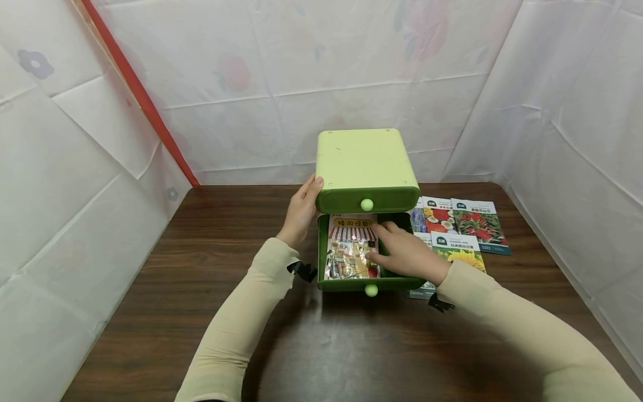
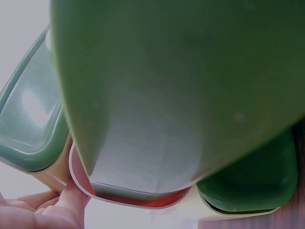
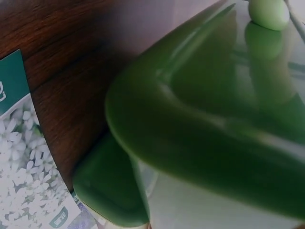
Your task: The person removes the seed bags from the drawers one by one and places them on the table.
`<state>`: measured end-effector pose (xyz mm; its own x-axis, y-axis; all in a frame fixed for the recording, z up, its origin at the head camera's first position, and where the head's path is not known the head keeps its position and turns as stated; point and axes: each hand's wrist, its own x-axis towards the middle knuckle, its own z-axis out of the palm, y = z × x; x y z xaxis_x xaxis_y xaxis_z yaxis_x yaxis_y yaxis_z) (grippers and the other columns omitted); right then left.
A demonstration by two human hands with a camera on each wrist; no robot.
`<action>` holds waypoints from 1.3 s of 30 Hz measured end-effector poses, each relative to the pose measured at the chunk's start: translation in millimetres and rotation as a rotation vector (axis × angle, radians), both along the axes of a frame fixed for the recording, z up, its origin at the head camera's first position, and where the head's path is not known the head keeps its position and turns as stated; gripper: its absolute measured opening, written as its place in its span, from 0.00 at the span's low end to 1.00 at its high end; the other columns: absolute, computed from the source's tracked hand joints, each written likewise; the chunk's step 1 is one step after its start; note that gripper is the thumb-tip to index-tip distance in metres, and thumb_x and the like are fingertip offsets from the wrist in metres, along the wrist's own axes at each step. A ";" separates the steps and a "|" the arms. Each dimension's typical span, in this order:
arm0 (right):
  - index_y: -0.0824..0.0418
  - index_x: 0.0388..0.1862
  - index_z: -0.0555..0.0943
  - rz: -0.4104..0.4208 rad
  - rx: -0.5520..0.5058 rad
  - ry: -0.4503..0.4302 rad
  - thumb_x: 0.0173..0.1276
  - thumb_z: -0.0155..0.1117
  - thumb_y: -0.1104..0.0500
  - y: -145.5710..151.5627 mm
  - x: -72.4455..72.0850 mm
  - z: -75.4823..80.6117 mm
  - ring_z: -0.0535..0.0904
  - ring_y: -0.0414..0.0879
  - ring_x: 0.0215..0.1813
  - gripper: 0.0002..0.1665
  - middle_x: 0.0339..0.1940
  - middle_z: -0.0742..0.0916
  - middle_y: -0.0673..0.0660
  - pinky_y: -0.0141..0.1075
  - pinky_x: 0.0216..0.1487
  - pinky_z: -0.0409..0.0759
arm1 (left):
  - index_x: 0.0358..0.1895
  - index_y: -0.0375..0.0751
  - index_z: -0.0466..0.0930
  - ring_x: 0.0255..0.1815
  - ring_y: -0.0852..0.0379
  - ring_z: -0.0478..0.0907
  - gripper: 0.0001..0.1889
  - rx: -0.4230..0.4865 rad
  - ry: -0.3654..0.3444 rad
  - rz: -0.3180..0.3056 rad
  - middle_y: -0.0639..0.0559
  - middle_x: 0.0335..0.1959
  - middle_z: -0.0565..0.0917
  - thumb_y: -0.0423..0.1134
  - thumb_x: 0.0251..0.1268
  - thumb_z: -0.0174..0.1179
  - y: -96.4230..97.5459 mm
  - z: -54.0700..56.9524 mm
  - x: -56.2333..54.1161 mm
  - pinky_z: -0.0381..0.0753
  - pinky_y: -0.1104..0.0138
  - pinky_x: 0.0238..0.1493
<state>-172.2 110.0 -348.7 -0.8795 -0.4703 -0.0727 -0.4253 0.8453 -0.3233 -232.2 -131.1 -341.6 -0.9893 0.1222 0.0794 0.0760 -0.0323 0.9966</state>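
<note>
A small chest of drawers [image 1: 365,159] with a pale yellow-green top and dark green drawer fronts stands on the table. One drawer [image 1: 346,286] below the top one is pulled out. Inside lies a glossy illustrated packet [image 1: 346,251] with a yellow label and a striped awning. My left hand [image 1: 300,209] rests against the chest's left side, its thumb at the top front corner. Over the drawer, my right hand [image 1: 404,251] reaches in with thumb and fingers apart, touching the packet's right part. In the right wrist view, the drawer front [image 3: 190,138] hides that hand.
Several flower seed packets, including one with red flowers [image 1: 479,223] and one with a sunflower [image 1: 459,251], lie right of the chest. A packet with white flowers [image 3: 31,167] shows in the right wrist view. White patterned sheets [image 1: 241,111] surround the wooden table [image 1: 201,268].
</note>
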 end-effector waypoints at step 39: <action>0.61 0.81 0.49 0.094 -0.333 -0.194 0.70 0.62 0.49 -3.4 -10.6 -13.6 0.50 0.63 0.80 0.49 0.81 0.53 0.65 0.60 0.74 0.59 | 0.79 0.57 0.51 0.73 0.54 0.66 0.36 -0.010 -0.010 -0.006 0.58 0.80 0.53 0.63 0.73 0.46 -0.6 0.5 -0.3 0.73 0.54 0.67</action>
